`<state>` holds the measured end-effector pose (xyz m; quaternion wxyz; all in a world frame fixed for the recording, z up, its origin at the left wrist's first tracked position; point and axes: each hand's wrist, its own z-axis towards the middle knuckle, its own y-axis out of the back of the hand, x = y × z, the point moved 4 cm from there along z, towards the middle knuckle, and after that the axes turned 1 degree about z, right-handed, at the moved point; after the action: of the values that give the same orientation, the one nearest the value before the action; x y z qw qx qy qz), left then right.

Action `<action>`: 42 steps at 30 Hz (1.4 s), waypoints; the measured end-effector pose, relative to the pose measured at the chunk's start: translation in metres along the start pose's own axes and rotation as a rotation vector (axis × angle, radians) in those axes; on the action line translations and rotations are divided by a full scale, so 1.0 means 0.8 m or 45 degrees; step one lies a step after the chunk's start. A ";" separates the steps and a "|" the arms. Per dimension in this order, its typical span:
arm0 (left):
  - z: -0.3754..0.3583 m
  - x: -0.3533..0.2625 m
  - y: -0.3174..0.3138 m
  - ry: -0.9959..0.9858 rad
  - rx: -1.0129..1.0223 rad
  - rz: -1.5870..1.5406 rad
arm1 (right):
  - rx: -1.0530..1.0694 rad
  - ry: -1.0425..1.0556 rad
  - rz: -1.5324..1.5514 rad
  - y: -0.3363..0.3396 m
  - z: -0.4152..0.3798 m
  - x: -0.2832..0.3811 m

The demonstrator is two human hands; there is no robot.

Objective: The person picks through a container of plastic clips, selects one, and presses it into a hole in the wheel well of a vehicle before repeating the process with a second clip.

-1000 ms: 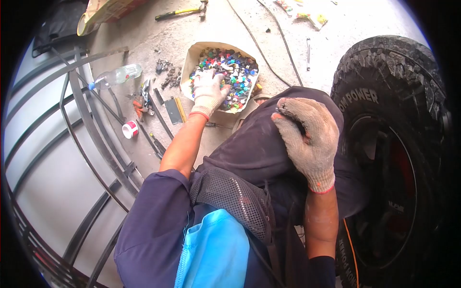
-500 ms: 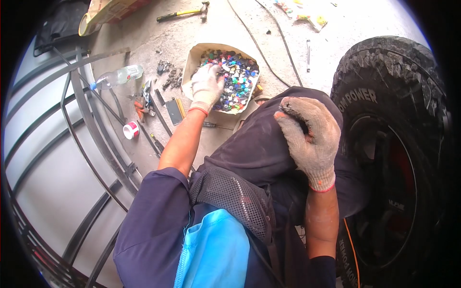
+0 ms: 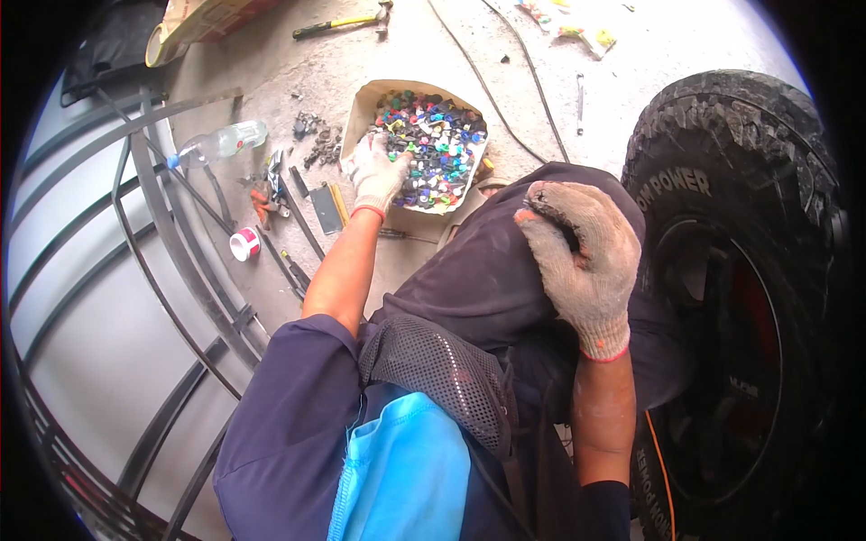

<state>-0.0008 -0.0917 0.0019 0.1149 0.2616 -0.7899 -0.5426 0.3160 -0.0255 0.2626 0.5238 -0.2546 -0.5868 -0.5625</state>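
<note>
Here our gloved left hand [image 3: 374,171] digs into the box of coloured caps [image 3: 433,144] on the concrete.

Our fingers curl among the caps at the box's near-left edge; we cannot tell whether any cap is pinched. We judge this the picking step, and next comes closing on one piece and lifting clear of the cardboard rim [image 3: 361,104]. Our right hand [image 3: 582,257] rests clenched on our knee. Pliers [image 3: 266,194], a tape roll [image 3: 244,243] and a bottle [image 3: 216,144] lie just left; the tyre [image 3: 722,180] crowds the right.
</note>
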 end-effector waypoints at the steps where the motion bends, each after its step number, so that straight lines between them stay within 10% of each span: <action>1: 0.000 0.002 0.006 -0.008 -0.056 0.027 | 0.001 0.004 -0.011 0.000 0.000 0.000; 27: -0.009 -0.063 -0.005 -0.488 -0.199 0.214 | -0.001 -0.016 0.032 0.003 -0.004 -0.005; 42: -0.004 -0.008 -0.031 -0.150 -0.056 -0.263 | -0.013 -0.029 0.026 0.002 -0.002 -0.004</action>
<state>0.0131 -0.0973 -0.0187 0.0175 0.3067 -0.7519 -0.5833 0.3189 -0.0260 0.2597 0.5216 -0.2695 -0.5872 -0.5572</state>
